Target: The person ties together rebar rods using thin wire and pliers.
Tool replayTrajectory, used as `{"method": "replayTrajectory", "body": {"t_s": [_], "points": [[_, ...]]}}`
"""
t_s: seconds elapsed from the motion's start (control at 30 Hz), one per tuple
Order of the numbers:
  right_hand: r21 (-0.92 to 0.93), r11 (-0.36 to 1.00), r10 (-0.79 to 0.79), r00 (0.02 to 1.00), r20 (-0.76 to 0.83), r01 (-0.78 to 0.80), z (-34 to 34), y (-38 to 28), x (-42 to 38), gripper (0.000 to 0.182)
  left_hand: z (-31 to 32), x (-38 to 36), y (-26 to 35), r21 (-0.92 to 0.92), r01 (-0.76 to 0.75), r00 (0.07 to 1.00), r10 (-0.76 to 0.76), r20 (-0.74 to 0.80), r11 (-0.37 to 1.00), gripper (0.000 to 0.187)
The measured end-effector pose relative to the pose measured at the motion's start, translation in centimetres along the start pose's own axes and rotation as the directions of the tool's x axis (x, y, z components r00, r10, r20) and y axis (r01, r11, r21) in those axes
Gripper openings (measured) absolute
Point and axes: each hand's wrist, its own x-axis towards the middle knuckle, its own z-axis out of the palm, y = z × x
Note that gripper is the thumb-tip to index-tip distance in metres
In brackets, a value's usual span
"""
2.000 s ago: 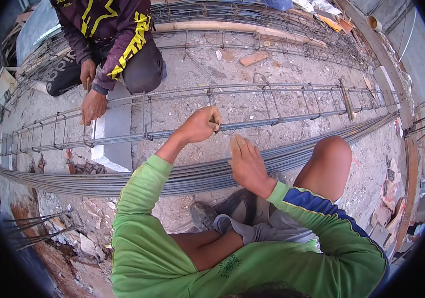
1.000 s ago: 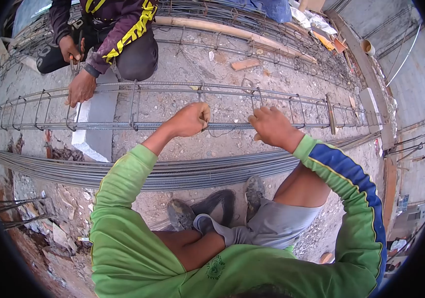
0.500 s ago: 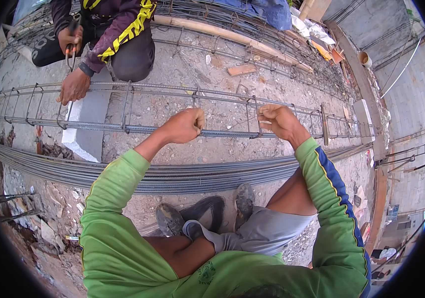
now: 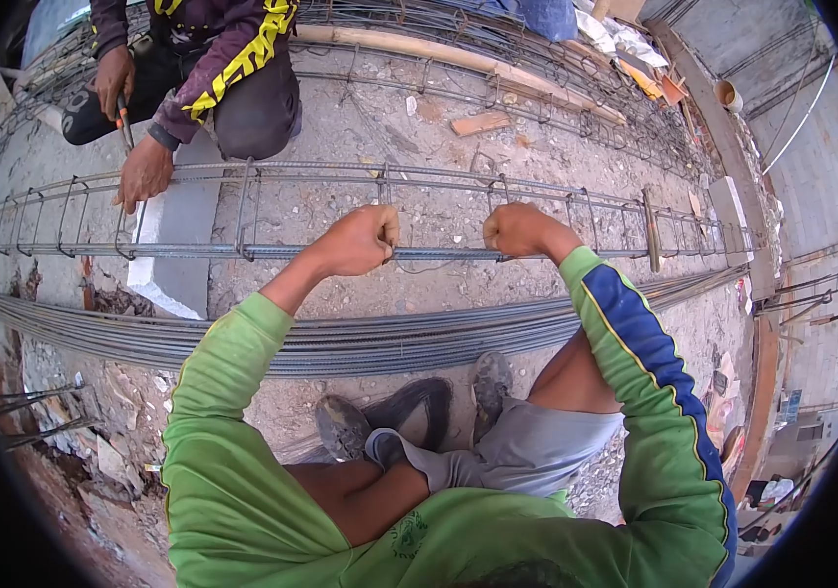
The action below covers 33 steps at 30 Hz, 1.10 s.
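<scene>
A long rebar cage [image 4: 321, 253] of ribbed bars and square stirrups lies across the ground in front of me. My left hand [image 4: 358, 241] is closed at its near bars, beside a stirrup [image 4: 386, 186]; what its curled fingers hold is hidden. To the right, my right hand [image 4: 529, 231] is also closed, knuckles up, at another stirrup [image 4: 497, 191]. Its fingers hide whatever is in them. A gap of bare cage separates both fists.
A co-worker's hand [image 4: 147, 174] touches the cage at left, while the other holds an orange-handled tool [image 4: 125, 122]. Beneath the cage sits a pale block [image 4: 172, 279]. Loose rebar [image 4: 380, 338] lies between the cage and my feet. Beyond are a wooden pole [image 4: 419, 49] and more cages.
My right hand has shifted left and turned over, its fingers now curled into a fist. The left hand stays nearly in place. The co-worker's tool hand has moved left.
</scene>
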Motion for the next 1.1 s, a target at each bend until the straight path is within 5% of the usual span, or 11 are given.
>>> {"method": "replayTrajectory", "body": {"t_s": [0.07,0.13,0.27,0.37,0.57,0.7,0.8,0.87,0.97,1.03,1.1], "points": [[0.008,0.999,-0.041,0.997,0.060,0.041,-0.1,0.2,0.2,0.025,0.0,0.0,0.0,-0.012,0.017,1.000,-0.017,0.015,1.000,0.011],[0.019,0.975,-0.213,0.959,-0.186,0.220,0.3,0.5,0.6,0.028,0.0,0.0,-0.2,0.014,-0.015,1.000,0.015,0.001,1.000,0.011],[-0.161,0.984,-0.083,0.997,-0.007,0.081,0.0,-1.0,-0.3,0.034,-0.1,0.0,0.1,-0.013,-0.001,1.000,0.001,-0.001,1.000,0.011],[-0.346,0.933,-0.136,0.987,-0.085,0.099,0.1,-1.9,-1.1,0.035,-0.2,0.1,0.3,0.016,0.044,0.999,-0.044,0.026,0.999,0.010],[-0.262,0.962,-0.062,0.995,0.080,0.081,1.3,-1.4,-0.4,0.031,-0.3,0.0,1.0,0.066,0.032,0.999,-0.034,0.020,0.997,0.010],[-0.388,0.921,-0.083,0.988,-0.130,0.026,2.2,-2.0,-1.1,0.031,0.0,0.1,0.5,0.117,0.015,1.000,-0.016,0.006,0.993,0.010],[-0.212,0.971,-0.161,0.959,-0.234,0.111,-1.6,-7.4,-3.5,0.034,0.0,-0.1,0.8,0.162,0.000,1.000,0.004,-0.025,0.987,0.010],[0.037,0.998,-0.044,0.992,0.115,0.040,-0.8,-10.9,-5.0,0.050,-0.2,-0.1,0.8,0.145,0.028,0.999,-0.025,-0.025,0.989,0.010],[0.130,0.989,-0.047,0.990,-0.132,0.065,7.2,-12.4,-5.0,0.044,-0.2,0.3,0.4,0.150,0.014,1.000,-0.016,0.011,0.989,0.010],[-0.080,0.996,-0.068,0.923,-0.379,0.040,10.3,-13.0,-3.8,0.035,-0.2,0.2,0.5,0.110,-0.006,1.000,0.004,0.019,0.994,0.010],[-0.075,0.996,-0.078,0.902,-0.424,0.050,11.0,-12.7,-3.1,0.033,0.1,0.2,0.4,0.122,-0.018,1.000,0.017,0.010,0.992,0.010]]}}
